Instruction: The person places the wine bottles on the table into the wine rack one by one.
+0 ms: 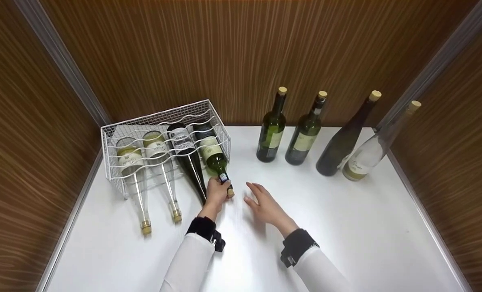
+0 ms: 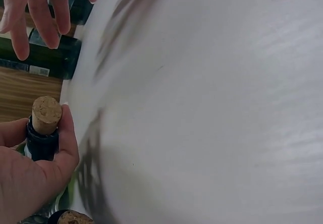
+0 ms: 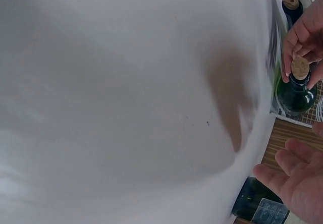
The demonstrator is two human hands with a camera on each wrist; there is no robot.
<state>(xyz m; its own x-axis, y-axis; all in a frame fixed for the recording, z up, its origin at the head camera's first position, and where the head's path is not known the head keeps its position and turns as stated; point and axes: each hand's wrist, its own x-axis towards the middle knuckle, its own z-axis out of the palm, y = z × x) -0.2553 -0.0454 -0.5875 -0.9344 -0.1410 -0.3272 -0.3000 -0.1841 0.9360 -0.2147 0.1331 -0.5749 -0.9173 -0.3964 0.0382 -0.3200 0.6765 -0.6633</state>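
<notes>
My left hand grips the neck of a green wine bottle with a cream label. That bottle lies in the rightmost place of a white wire rack, its neck pointing toward me. In the left wrist view, thumb and fingers close round the neck just below the cork. My right hand hovers to the right of the cork, its fingers spread and holding nothing. Left of the gripped bottle, a dark bottle and two clear bottles with pale labels lie in the rack, necks toward me.
Two green bottles, a dark tall bottle and a clear tall bottle stand upright at the back right, all corked. Wood-grain panels wall the white table at the back and sides.
</notes>
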